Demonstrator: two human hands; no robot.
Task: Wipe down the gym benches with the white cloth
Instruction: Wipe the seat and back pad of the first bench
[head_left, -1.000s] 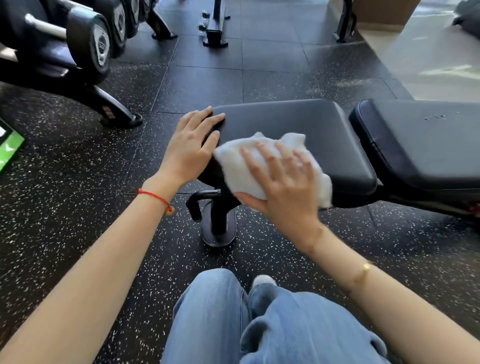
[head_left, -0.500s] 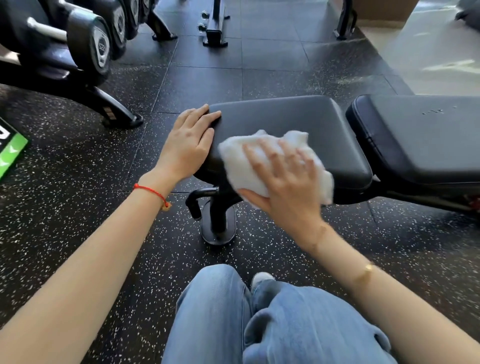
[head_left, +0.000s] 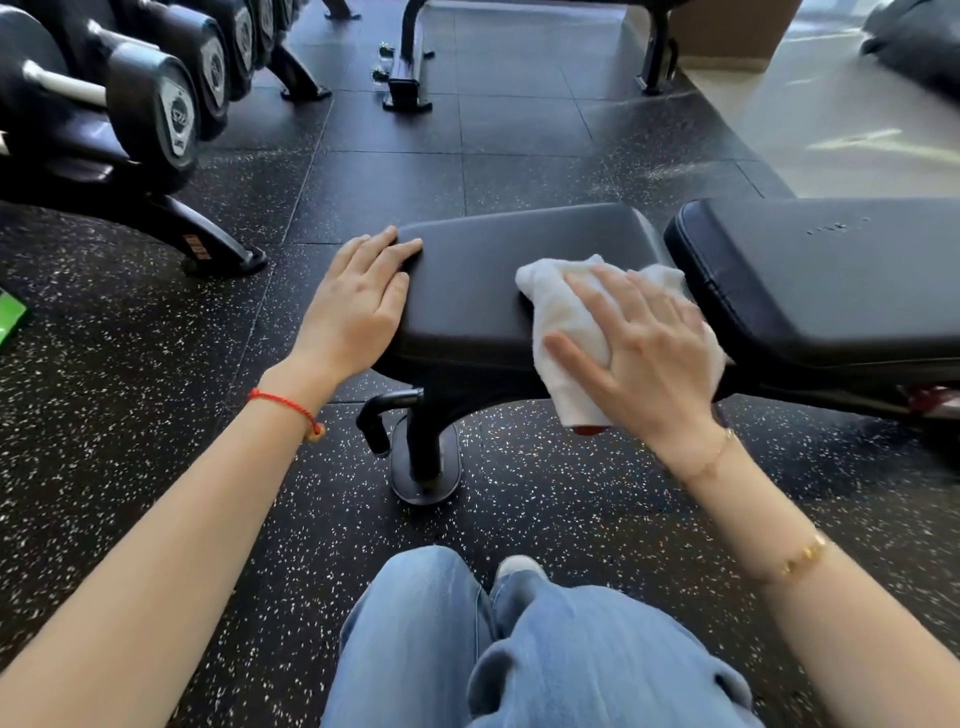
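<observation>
Black dumbbell rack (head_left: 119, 171), speckled rubber floor (head_left: 156, 415)

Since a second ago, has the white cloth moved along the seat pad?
Yes. The white cloth slid right along the seat pad, from near the left hand toward the backrest pad.

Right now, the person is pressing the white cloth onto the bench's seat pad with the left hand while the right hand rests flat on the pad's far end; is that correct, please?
Not quite: the hands are swapped. In the head view the right hand presses the white cloth onto the seat pad, while the left hand rests flat on the pad's end.
</observation>
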